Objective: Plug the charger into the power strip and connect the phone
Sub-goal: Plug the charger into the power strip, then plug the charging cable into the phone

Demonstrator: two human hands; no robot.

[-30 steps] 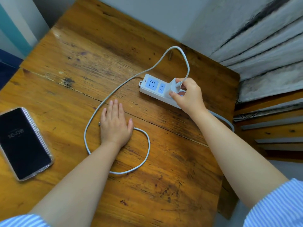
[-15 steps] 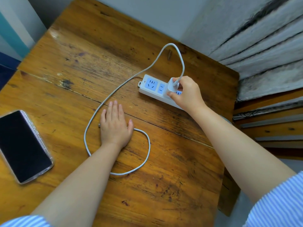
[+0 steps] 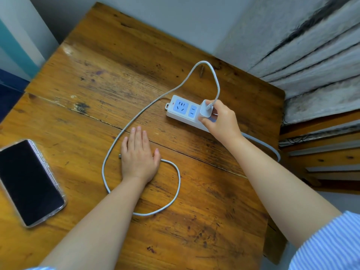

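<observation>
A white power strip (image 3: 180, 110) with blue sockets lies at the table's far right. My right hand (image 3: 222, 119) grips the white charger (image 3: 205, 109) and holds it against the strip; its prongs are hidden. The white cable (image 3: 136, 115) arcs up from the charger, then loops across the table. My left hand (image 3: 138, 154) rests flat, fingers together, on the cable's free end, whose metal tip (image 3: 120, 156) peeks out beside the palm. A dark-screened phone (image 3: 29, 182) in a clear case lies face up at the left edge.
The wooden table (image 3: 97, 75) ends close to the right of the strip, where the strip's grey cord (image 3: 268, 147) hangs over. Grey stone steps and wooden slats stand beyond that edge. A grey wall runs behind.
My right hand has brought the charger down onto the power strip. The phone's screen, lit one second ago, has gone dark. My left hand has stayed put.
</observation>
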